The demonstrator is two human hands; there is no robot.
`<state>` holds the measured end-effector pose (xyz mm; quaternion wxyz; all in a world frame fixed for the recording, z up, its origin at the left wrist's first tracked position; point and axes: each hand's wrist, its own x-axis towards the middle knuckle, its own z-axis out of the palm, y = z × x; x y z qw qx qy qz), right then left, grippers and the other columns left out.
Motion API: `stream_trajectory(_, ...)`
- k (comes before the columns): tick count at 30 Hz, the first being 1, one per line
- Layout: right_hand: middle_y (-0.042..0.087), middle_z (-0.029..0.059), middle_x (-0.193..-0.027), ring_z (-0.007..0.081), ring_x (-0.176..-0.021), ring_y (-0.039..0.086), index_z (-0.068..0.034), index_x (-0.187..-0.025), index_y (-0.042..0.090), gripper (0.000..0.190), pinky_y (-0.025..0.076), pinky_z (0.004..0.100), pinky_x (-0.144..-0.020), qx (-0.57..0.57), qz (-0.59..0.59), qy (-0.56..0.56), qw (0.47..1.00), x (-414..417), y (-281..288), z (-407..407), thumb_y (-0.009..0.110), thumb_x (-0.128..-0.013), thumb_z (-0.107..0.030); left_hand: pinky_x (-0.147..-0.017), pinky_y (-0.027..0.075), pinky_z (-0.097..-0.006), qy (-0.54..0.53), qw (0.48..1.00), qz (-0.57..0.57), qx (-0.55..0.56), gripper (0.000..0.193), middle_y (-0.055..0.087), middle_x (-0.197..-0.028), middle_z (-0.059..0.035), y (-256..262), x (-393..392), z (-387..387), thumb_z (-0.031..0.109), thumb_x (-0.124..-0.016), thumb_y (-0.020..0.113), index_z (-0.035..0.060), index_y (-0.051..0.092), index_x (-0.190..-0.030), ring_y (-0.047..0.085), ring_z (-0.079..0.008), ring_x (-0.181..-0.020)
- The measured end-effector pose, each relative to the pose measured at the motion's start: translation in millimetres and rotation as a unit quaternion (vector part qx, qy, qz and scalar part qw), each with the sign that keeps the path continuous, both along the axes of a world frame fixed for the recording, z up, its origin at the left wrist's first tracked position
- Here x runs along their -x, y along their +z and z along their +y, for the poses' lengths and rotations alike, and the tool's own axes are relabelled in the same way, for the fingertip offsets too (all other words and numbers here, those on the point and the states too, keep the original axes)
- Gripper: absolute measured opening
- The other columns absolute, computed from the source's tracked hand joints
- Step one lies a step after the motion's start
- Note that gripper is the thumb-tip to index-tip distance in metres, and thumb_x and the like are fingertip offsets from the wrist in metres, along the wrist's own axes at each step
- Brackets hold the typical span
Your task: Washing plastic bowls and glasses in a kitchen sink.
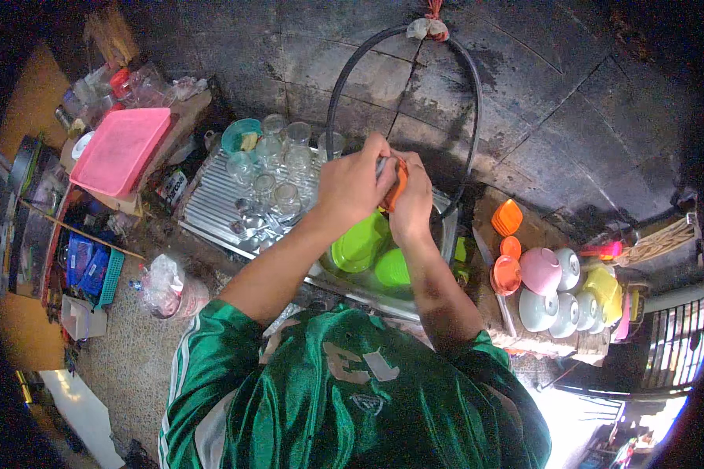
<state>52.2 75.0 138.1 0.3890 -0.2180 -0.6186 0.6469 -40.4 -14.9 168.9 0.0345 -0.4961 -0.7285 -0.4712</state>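
Note:
Above the sink (361, 291), my right hand (413, 196) grips a small orange dish (398, 186), seen nearly edge-on. My left hand (355, 182) presses against the dish from the other side, fingers curled around a small grey item (381, 166). Most of that item is hidden, so its kind is unclear. Below my hands, a lime-green plate (355, 249) and a stack of lime-green bowls (392, 268) rest in the basin. A black hose (335, 94) loops up behind both hands, one end passing down toward the basin's right side.
On the ribbed drainboard (208, 202) stand several glasses (287, 196), a teal bowl (234, 138) and metal cutlery (255, 225). Orange dishes (507, 217) and upturned bowls (538, 309) crowd the right ledge. A pink tray (123, 152) lies at left, above a plastic-bagged bucket (173, 290).

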Motion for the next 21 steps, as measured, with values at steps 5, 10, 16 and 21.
stream_trajectory(5, 0.066, 0.0074, -0.107, 0.016, -0.098, 0.061, -0.002, -0.116, 0.064, 0.04, 0.05, 0.0317, -0.089, 0.028, 0.02, -0.026, 0.999, 1.2, 14.1, -17.2, 0.033, -0.111, -0.026, -0.069, 0.054, -0.0565, 0.053, 0.997, -0.009, 0.055, 0.025, 0.073, -0.084, -0.0175, 1.6, 4.9, -5.5, 0.022, -0.098, 0.068, 0.0142, 0.052, -0.115, 0.072, -0.0449, -0.078)
stream_trajectory(10, 0.068, 0.0097, -0.113, 0.0174, -0.103, 0.062, -0.001, -0.121, 0.065, 0.043, 0.05, 0.0327, -0.093, 0.005, -0.031, -0.01, 0.999, 2.6, -1.4, 0.5, 0.031, -0.111, -0.026, -0.07, 0.054, -0.0572, 0.008, 1.0, 0.0, 0.019, 0.023, 0.072, -0.084, -0.0191, -1.9, 1.7, -2.3, 0.024, -0.099, 0.067, 0.0137, 0.053, -0.114, 0.072, -0.0461, -0.08)
stream_trajectory(16, 0.068, 0.0125, -0.112, 0.0218, -0.104, 0.062, 0.002, -0.115, 0.066, 0.045, 0.048, 0.0349, -0.098, -0.095, -0.01, -0.033, 0.995, -0.3, 6.8, -17.7, 0.033, -0.111, -0.027, -0.069, 0.053, -0.0587, 0.087, 0.995, -0.028, 0.036, 0.024, 0.072, -0.082, -0.0199, -1.2, 21.7, -0.6, 0.027, -0.099, 0.066, 0.0134, 0.053, -0.114, 0.071, -0.0473, -0.078)
stream_trajectory(21, 0.068, 0.0126, -0.115, 0.0217, -0.106, 0.063, 0.001, -0.117, 0.065, 0.044, 0.049, 0.0347, -0.098, 0.013, 0.029, -0.048, 0.998, 5.1, 11.8, -14.4, 0.033, -0.111, -0.027, -0.072, 0.054, -0.0567, 0.064, 0.996, -0.048, -0.036, 0.02, 0.071, -0.086, -0.0186, 0.3, 2.8, -1.5, 0.023, -0.099, 0.067, 0.0111, 0.056, -0.112, 0.071, -0.0466, -0.08)
